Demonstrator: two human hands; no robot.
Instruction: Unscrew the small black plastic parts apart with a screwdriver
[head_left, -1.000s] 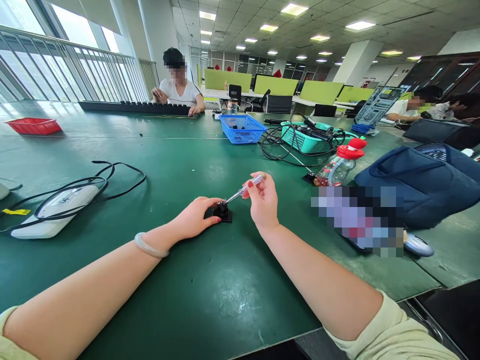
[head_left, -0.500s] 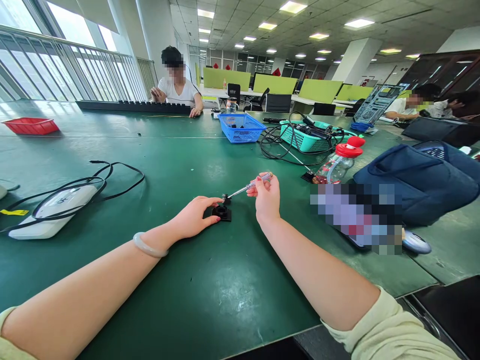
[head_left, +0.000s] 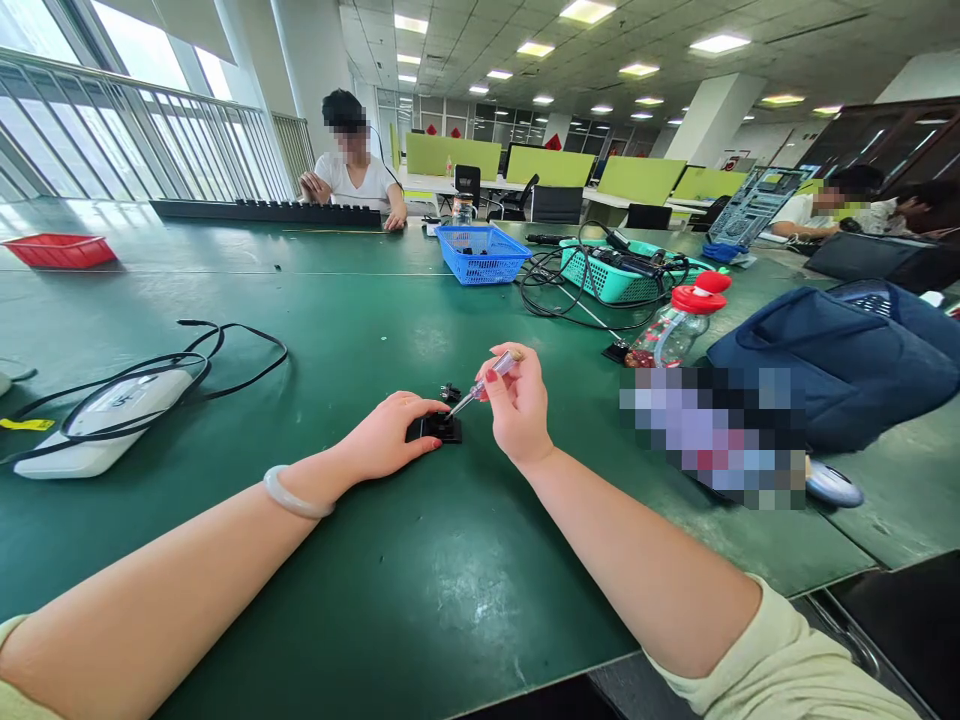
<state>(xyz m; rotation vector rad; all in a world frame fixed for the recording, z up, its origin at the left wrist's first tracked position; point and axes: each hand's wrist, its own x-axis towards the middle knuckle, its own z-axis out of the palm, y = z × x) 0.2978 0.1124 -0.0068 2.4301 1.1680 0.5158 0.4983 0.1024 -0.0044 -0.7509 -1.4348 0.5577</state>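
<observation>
My right hand (head_left: 519,408) is closed around a screwdriver (head_left: 480,387) with a clear, purplish handle. The shaft slants down to the left, and its tip meets the small black plastic part (head_left: 448,432) on the table. From the left, thumb and fingers of my left hand (head_left: 391,436) grip that same part and steady it against the surface. Just behind it lies a smaller black piece (head_left: 450,392), apart from the fingers. Exactly where the tip touches is too small to make out.
On the green table (head_left: 375,580), a white device (head_left: 105,425) with black cable lies left. Ahead are a blue basket (head_left: 486,262) and a teal basket (head_left: 611,285) of cables. A bottle (head_left: 667,335) and navy bag (head_left: 840,360) stand right. A person (head_left: 356,180) sits opposite.
My right hand has moved left and slightly nearer me, bringing the screwdriver tip from the rear piece onto the black part. My left fingers have shifted from the rear piece towards the black part.
</observation>
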